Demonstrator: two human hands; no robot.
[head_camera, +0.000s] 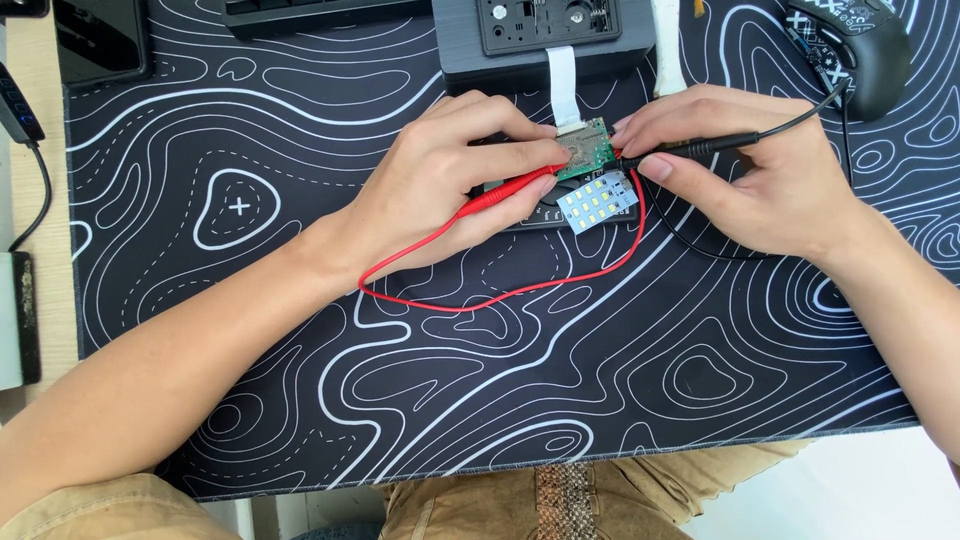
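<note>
Below the grey box (545, 45), a small green circuit board (585, 148) sits between closed grips: left hand (450, 180) pinching the red probe (505, 197), right hand (740, 170) the black probe (700, 148).

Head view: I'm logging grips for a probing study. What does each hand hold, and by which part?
Left hand pinches the red probe along its handle; right hand pinches the black probe near its tip, both at the green circuit board.
</note>
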